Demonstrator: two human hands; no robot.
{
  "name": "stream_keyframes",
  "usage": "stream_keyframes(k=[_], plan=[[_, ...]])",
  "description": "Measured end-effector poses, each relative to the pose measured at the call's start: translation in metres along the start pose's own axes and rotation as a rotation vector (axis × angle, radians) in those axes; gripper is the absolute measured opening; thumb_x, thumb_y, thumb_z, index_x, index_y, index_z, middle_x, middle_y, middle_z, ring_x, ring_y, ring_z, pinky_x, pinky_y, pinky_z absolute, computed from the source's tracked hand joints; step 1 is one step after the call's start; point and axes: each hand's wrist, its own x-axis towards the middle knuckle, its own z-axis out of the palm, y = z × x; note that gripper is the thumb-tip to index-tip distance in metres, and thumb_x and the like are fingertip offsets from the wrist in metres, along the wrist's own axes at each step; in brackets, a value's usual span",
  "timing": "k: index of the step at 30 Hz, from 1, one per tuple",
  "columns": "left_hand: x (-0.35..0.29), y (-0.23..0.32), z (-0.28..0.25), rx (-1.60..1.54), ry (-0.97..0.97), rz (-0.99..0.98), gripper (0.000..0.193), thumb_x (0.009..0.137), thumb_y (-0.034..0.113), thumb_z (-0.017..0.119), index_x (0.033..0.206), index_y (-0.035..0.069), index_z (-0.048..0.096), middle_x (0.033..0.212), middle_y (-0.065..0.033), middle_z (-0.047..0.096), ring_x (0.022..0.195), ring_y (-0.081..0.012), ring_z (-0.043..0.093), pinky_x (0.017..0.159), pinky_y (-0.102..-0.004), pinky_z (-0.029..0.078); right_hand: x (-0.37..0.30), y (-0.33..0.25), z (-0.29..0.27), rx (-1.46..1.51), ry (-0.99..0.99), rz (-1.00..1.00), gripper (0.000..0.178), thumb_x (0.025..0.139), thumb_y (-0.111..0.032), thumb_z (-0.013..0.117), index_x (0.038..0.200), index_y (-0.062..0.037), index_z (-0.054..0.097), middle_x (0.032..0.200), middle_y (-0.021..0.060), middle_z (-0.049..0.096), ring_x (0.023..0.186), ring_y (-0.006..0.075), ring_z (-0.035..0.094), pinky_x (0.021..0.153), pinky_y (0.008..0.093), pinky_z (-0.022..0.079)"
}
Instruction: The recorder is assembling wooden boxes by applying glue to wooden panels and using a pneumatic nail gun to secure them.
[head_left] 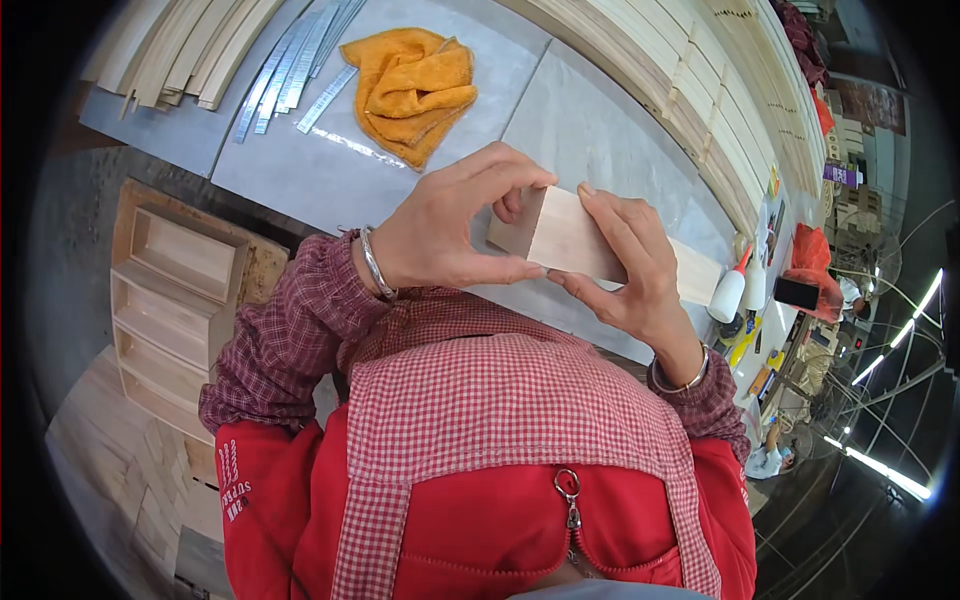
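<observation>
Above the table I hold a pale wooden box-shaped piece (572, 236) between both hands, tilted, with one broad face and a narrower shaded side showing. My left hand (462, 215) curves round its left end, with the index fingertip at the upper corner and the thumb at the lower one. At the other end, my right hand (632, 255) grips it, fingers over the upper edge and thumb under the lower. The piece's far faces and inside are hidden. A flat pale board (697, 273) lies beyond my right hand.
An orange cloth (410, 90) lies by thin metallic strips (290, 65) and wooden slats (180, 45). Long boards (690, 90) line the back right. A white glue bottle (728, 296) and a phone (797, 292) are at right. Open wooden boxes (165, 315) stand at lower left.
</observation>
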Motion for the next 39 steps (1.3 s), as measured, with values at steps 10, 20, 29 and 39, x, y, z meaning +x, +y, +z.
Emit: stream_keyframes(k=[10, 20, 29, 39], plan=[[0.002, -0.012, 0.002, 0.084, 0.011, 0.14, 0.065, 0.062, 0.013, 0.082, 0.121, 0.005, 0.055, 0.113, -0.0084, 0.055, 0.083, -0.0158, 0.055, 0.072, -0.0237, 0.049, 0.0, 0.001, -0.001, 0.029, 0.002, 0.008, 0.066, 0.068, -0.022, 0.077, 0.127, -0.0022, 0.054, 0.115, 0.0117, 0.059, 0.092, 0.024, 0.054, 0.084, 0.0342, 0.042], [-0.012, 0.015, 0.012, 0.04, 0.139, 0.025, 0.051, 0.07, 0.01, 0.075, 0.118, 0.005, 0.056, 0.106, -0.0083, 0.056, 0.081, -0.0164, 0.057, 0.071, -0.0251, 0.05, 0.0, -0.002, -0.002, -0.001, 0.007, 0.002, 0.066, 0.068, -0.021, 0.078, 0.126, -0.0014, 0.054, 0.116, 0.0127, 0.059, 0.094, 0.0243, 0.055, 0.085, 0.0336, 0.043], [-0.006, 0.04, 0.043, 0.205, 0.44, -0.183, 0.013, 0.076, 0.003, 0.067, 0.088, 0.002, 0.061, 0.083, -0.0055, 0.053, 0.065, -0.013, 0.051, 0.06, -0.0237, 0.047, -0.003, -0.006, -0.003, -0.051, 0.053, -0.022, 0.065, 0.07, -0.023, 0.076, 0.127, -0.0024, 0.052, 0.119, 0.0111, 0.057, 0.098, 0.0246, 0.053, 0.089, 0.0346, 0.04], [0.0, 0.041, 0.051, 0.288, 0.499, -0.234, 0.007, 0.08, 0.003, 0.066, 0.076, 0.002, 0.06, 0.073, -0.0002, 0.051, 0.062, -0.009, 0.042, 0.058, -0.0202, 0.037, -0.137, 0.059, -0.075, -0.099, 0.469, 0.605, 0.051, 0.08, -0.014, 0.067, 0.128, -0.0026, 0.052, 0.122, 0.0119, 0.058, 0.104, 0.0257, 0.056, 0.092, 0.0341, 0.043]])
